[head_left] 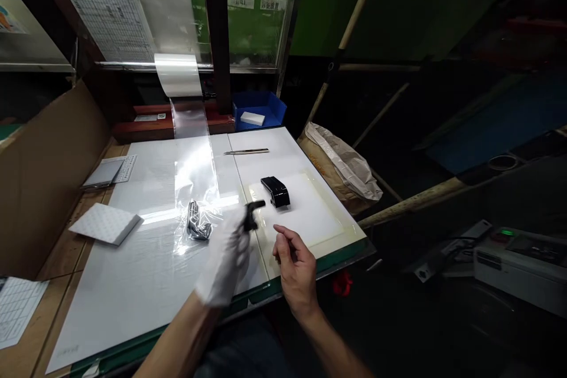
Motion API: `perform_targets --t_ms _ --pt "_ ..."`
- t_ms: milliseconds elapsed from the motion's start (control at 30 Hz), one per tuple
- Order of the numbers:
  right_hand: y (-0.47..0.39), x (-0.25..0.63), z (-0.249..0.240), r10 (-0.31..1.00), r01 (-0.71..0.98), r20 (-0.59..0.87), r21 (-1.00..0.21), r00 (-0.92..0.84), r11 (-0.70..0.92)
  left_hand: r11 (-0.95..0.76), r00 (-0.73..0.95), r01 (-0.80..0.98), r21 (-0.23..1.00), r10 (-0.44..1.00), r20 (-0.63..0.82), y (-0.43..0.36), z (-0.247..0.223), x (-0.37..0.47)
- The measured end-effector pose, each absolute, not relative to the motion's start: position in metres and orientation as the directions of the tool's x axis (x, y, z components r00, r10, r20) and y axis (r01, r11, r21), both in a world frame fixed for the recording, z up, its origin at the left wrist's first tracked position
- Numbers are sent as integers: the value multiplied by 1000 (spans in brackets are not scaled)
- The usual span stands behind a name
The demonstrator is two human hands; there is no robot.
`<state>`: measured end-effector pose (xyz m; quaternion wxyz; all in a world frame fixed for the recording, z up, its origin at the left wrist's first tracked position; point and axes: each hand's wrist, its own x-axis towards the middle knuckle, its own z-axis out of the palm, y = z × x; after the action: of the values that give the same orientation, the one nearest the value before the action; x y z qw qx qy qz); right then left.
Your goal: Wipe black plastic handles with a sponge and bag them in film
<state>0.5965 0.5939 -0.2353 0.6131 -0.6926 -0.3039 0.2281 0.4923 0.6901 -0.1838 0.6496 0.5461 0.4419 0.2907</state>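
My left hand [225,257], in a white glove and smeared by motion, is closed around a small black plastic part [252,215] with a short arm pointing right. Bare and half curled, my right hand [295,266] is above the front edge of the table; its index finger reaches toward the left hand and no object shows in it. Beyond both hands lies a glossy black curved part [276,192] on the white sheet. Left of the glove, another black part [195,223] rests on or under clear film.
A film roll [178,75] feeds clear film [195,159] across the white tabletop [146,283]. A thin knife-like tool [246,152] lies near a blue bin [277,107]. At left are a white pad [105,224] and a cardboard box [53,177]; a paper sack [339,162] stands right.
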Motion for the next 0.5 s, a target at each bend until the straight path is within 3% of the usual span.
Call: perform_targets --t_ms 67,200,367,500 --pt "594 594 -223 771 92 -3 -992 637 -80 458 282 -15 889 855 -435 670 -187 448" --pt "597 574 -197 947 -89 -212 -977 242 -196 502 230 -49 864 847 -479 638 -196 381" --pt "604 533 -192 918 -149 -396 -909 8 -390 556 136 -85 827 828 -543 624 -195 343" --pt "621 510 -192 933 -76 -357 -930 -47 -359 456 29 -74 887 890 -455 625 -196 304"
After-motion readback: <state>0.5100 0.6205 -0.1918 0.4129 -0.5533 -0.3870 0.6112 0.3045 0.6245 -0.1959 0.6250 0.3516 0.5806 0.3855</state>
